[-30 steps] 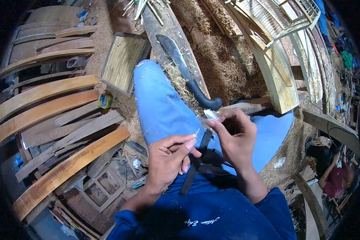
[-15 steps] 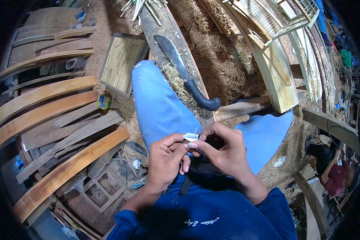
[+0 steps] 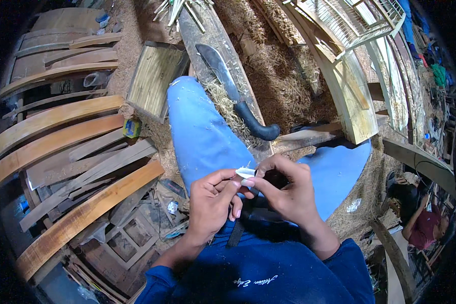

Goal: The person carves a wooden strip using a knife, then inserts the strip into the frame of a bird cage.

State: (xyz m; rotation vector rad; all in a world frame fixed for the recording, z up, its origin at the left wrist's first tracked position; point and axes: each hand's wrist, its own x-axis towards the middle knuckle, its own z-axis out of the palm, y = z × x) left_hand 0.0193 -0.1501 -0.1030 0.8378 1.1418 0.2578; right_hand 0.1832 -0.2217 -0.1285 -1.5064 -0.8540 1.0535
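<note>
Pinching a small white sliver (image 3: pixel 245 173) between the fingertips of my left hand (image 3: pixel 213 202) and right hand (image 3: pixel 283 195), I hold it just above my lap, its long axis running left to right between the two hands. Both hands grip it, each about equally near, with a dark strap (image 3: pixel 236 230) hanging just below them. A machete (image 3: pixel 235 93) lies untouched on the plank (image 3: pixel 207 30) farther off, beyond my left knee (image 3: pixel 187 96).

A machete (image 3: pixel 236 95) lies on the beam (image 3: pixel 210 40), planks (image 3: pixel 61 137) to its left.
</note>
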